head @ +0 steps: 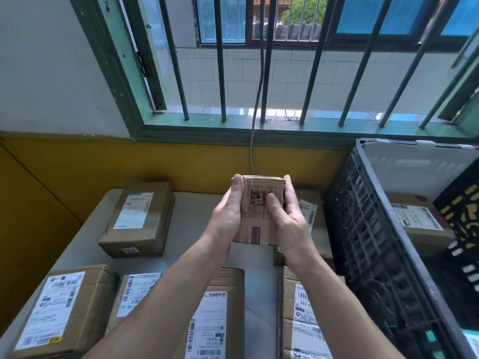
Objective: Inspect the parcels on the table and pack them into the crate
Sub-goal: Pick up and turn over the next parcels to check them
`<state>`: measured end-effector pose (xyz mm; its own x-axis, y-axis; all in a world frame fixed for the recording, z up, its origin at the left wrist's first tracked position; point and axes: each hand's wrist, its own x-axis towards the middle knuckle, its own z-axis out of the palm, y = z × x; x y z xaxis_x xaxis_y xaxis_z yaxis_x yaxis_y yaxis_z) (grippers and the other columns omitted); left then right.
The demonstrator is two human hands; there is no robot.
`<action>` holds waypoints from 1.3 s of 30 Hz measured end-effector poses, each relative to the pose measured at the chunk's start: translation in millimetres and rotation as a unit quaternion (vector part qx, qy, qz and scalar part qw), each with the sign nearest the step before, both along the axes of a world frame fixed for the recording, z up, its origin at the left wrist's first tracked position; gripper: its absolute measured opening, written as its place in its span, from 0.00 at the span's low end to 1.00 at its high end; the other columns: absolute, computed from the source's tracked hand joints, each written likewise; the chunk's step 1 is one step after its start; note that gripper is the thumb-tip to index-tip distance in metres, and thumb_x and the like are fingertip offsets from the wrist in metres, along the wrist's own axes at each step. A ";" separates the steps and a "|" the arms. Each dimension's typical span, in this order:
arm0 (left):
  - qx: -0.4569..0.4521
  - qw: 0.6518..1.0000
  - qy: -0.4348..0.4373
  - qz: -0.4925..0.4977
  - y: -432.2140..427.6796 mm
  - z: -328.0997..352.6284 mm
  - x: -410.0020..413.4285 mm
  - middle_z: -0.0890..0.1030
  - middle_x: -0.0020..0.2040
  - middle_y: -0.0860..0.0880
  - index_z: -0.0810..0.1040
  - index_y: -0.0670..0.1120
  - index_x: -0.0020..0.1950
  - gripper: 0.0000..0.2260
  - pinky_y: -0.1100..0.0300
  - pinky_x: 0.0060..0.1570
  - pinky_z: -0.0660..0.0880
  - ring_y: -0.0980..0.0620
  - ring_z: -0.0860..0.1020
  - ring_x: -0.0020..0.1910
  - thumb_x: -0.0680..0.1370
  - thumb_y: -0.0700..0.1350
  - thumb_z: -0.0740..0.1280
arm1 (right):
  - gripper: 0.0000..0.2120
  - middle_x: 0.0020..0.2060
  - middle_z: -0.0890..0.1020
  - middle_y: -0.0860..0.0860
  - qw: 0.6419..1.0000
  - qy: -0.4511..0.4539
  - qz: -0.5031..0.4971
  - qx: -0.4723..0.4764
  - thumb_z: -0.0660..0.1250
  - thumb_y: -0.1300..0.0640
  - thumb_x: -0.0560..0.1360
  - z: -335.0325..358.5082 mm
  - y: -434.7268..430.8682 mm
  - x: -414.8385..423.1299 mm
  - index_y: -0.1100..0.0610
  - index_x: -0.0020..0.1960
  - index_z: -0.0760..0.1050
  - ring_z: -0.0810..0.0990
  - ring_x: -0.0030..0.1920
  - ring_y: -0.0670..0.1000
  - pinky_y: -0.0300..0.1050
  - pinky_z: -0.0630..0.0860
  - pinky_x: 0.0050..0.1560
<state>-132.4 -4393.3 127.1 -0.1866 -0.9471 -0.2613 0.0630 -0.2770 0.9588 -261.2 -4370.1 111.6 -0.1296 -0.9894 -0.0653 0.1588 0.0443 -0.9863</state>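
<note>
Parcel (255, 216) raised above table (191, 211); left hand (228, 216), right hand (287, 216) curled round sides.

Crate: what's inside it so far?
Inside the black crate: a brown labelled parcel, a black package with yellow print and a pale box at the back. Anything beneath them is hidden.

Small cardboard box (259, 211) is upright above the table (191, 216), gripped between left hand (228, 218) and right hand (287, 218), printed face toward camera, right thumb on it. 6 brown labelled parcels lie flat on the table: far-left parcel (137, 218), far-right parcel (316, 224) beside the crate, 4 near-row parcels (64, 309). Black lattice plastic crate (375, 242) stands at right, holding a labelled brown parcel (417, 218) and a black box with yellow print (464, 216).
</note>
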 end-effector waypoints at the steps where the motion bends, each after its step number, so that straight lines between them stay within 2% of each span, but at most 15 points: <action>1: -0.003 1.000 -0.001 0.006 1.1 0.9 -0.7 0.88 0.53 0.53 0.79 0.58 0.67 0.24 0.58 0.46 0.81 0.54 0.85 0.54 0.81 0.68 0.53 | 0.33 0.68 0.77 0.50 1.000 -0.002 0.004 -0.001 0.60 0.56 0.85 0.4 0.1 0.5 0.44 0.84 0.48 0.84 0.48 0.35 0.31 0.79 0.44; 5: -0.025 0.999 -0.004 0.022 3.4 -5.6 -3.0 0.87 0.53 0.56 0.77 0.60 0.67 0.21 0.59 0.47 0.81 0.57 0.84 0.54 0.82 0.66 0.53 | 0.32 0.69 0.76 0.50 1.000 -0.009 0.009 -0.002 0.59 0.56 0.85 1.6 0.1 0.0 0.44 0.84 0.48 0.84 0.50 0.37 0.32 0.81 0.46; 9: -0.027 0.999 -0.011 0.012 6.9 -7.2 -6.5 0.86 0.53 0.56 0.76 0.60 0.68 0.20 0.63 0.45 0.80 0.63 0.84 0.49 0.83 0.64 0.52 | 0.35 0.63 0.80 0.45 1.000 0.020 0.009 0.017 0.59 0.44 0.83 -4.2 -2.0 -1.4 0.40 0.84 0.44 0.80 0.60 0.42 0.36 0.81 0.54; 12: 0.011 1.000 0.008 0.012 5.5 -2.3 -3.1 0.88 0.53 0.51 0.81 0.58 0.64 0.28 0.56 0.47 0.82 0.55 0.86 0.50 0.79 0.70 0.51 | 0.36 0.74 0.73 0.51 0.999 0.049 0.009 0.006 0.62 0.40 0.83 -1.2 -1.3 1.0 0.37 0.83 0.44 0.76 0.71 0.50 0.49 0.77 0.69; 14: 0.033 0.999 0.021 0.025 2.9 1.1 -1.4 0.88 0.53 0.50 0.84 0.58 0.60 0.32 0.47 0.55 0.83 0.50 0.86 0.53 0.73 0.75 0.51 | 0.40 0.79 0.66 0.51 0.998 0.062 0.015 -0.016 0.66 0.35 0.76 1.2 -0.6 3.5 0.30 0.79 0.47 0.70 0.76 0.53 0.57 0.72 0.74; 17: 0.042 0.997 0.028 0.062 2.1 4.2 -2.0 0.89 0.51 0.49 0.85 0.56 0.57 0.26 0.46 0.57 0.82 0.49 0.86 0.52 0.81 0.69 0.53 | 0.37 0.83 0.60 0.48 0.996 0.083 0.025 -0.033 0.69 0.24 0.67 -4.2 -2.0 5.4 0.16 0.70 0.52 0.61 0.81 0.54 0.62 0.65 0.78; 19: 0.042 0.997 0.024 0.060 2.6 3.7 -3.1 0.89 0.48 0.50 0.85 0.55 0.56 0.23 0.51 0.49 0.82 0.52 0.86 0.47 0.85 0.63 0.53 | 0.39 0.81 0.64 0.50 0.997 0.069 0.020 -0.017 0.66 0.26 0.71 2.7 -1.9 5.9 0.22 0.76 0.49 0.67 0.78 0.54 0.59 0.72 0.73; 22: 0.024 0.999 0.005 0.042 5.6 -1.2 -6.3 0.88 0.45 0.52 0.82 0.57 0.57 0.18 0.56 0.40 0.81 0.56 0.85 0.42 0.86 0.57 0.52 | 0.45 0.72 0.76 0.50 0.998 0.045 0.029 0.039 0.58 0.25 0.73 1.5 -3.8 0.9 0.37 0.83 0.44 0.81 0.62 0.47 0.44 0.83 0.53; 24: 0.011 0.999 0.003 0.036 6.9 -2.2 -8.2 0.88 0.46 0.51 0.80 0.56 0.62 0.16 0.56 0.38 0.81 0.55 0.85 0.43 0.86 0.55 0.53 | 0.50 0.71 0.77 0.50 0.998 0.031 0.020 0.046 0.58 0.19 0.69 1.1 -5.2 -0.3 0.39 0.83 0.48 0.82 0.62 0.51 0.55 0.83 0.57; 27: -0.006 1.000 0.005 0.016 6.5 -0.9 -8.3 0.87 0.49 0.52 0.78 0.57 0.67 0.17 0.58 0.38 0.80 0.56 0.85 0.45 0.86 0.56 0.53 | 0.43 0.70 0.78 0.54 0.999 -0.009 0.010 0.050 0.61 0.28 0.74 -2.2 -7.3 -0.7 0.42 0.83 0.52 0.83 0.62 0.56 0.62 0.82 0.59; 29: -0.006 1.000 0.006 0.002 4.3 0.7 -7.1 0.87 0.52 0.53 0.76 0.59 0.69 0.18 0.59 0.38 0.81 0.56 0.85 0.48 0.86 0.59 0.53 | 0.30 0.67 0.80 0.53 0.999 -0.025 0.009 0.043 0.59 0.42 0.84 -3.3 -5.7 -4.0 0.40 0.83 0.52 0.84 0.58 0.52 0.54 0.83 0.51; 31: 0.004 1.000 0.012 -0.005 2.4 2.4 -5.9 0.86 0.56 0.51 0.74 0.58 0.72 0.18 0.60 0.38 0.82 0.53 0.85 0.52 0.86 0.59 0.53 | 0.26 0.63 0.81 0.50 0.999 -0.030 0.017 0.035 0.57 0.51 0.86 -2.0 -4.0 -4.9 0.37 0.80 0.53 0.85 0.53 0.49 0.46 0.82 0.43; 34: 0.004 0.999 0.035 -0.011 2.3 2.0 -3.2 0.86 0.57 0.51 0.72 0.54 0.73 0.16 0.60 0.40 0.83 0.54 0.86 0.50 0.87 0.51 0.54 | 0.29 0.63 0.82 0.50 0.999 -0.023 0.018 0.033 0.60 0.50 0.81 -1.5 -5.5 -5.4 0.41 0.81 0.59 0.85 0.56 0.53 0.49 0.85 0.44; 36: 0.003 0.999 0.041 -0.025 3.0 0.4 -2.0 0.86 0.58 0.50 0.71 0.53 0.74 0.16 0.60 0.41 0.83 0.55 0.86 0.50 0.87 0.49 0.55 | 0.20 0.59 0.85 0.51 0.998 -0.046 0.017 0.039 0.60 0.53 0.82 -0.9 -5.4 -5.8 0.43 0.73 0.69 0.86 0.55 0.54 0.54 0.86 0.47; 39: 0.009 0.998 0.036 -0.041 3.7 0.1 -1.7 0.85 0.61 0.50 0.71 0.54 0.74 0.16 0.59 0.41 0.83 0.53 0.86 0.52 0.86 0.48 0.57 | 0.13 0.55 0.86 0.49 0.996 -0.073 0.023 0.045 0.60 0.55 0.85 -2.1 -3.0 -7.1 0.44 0.68 0.72 0.87 0.52 0.50 0.50 0.86 0.44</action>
<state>-134.1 -4389.5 127.2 -0.2827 -0.9228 -0.2618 0.1080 -0.3019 0.9472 -268.4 -4373.1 109.5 -0.0664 -0.9833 -0.1696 0.2953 0.1430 -0.9446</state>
